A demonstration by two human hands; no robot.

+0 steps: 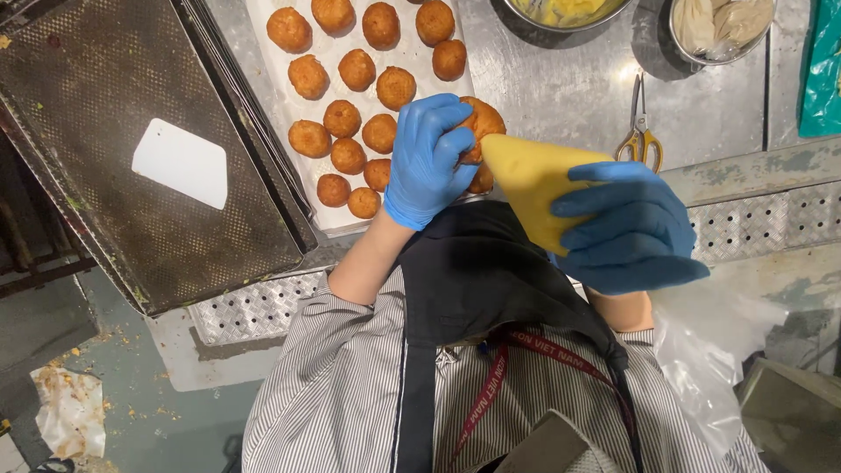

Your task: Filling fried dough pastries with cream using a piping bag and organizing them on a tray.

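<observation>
1. Right now the left hand (427, 162) has its grip pinching a fried ball (482, 123).
2. Just beside that grip, the right hand (629, 229) squeezes a yellow piping bag (530, 184), tip at the ball.
3. Beyond both grips, more balls (355, 70) lie on the tabletop (569, 96).

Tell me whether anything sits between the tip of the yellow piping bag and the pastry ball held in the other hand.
Nothing visible does. The yellow piping bag, gripped by the right hand, meets the pastry ball that the left hand holds above the tray.
</observation>
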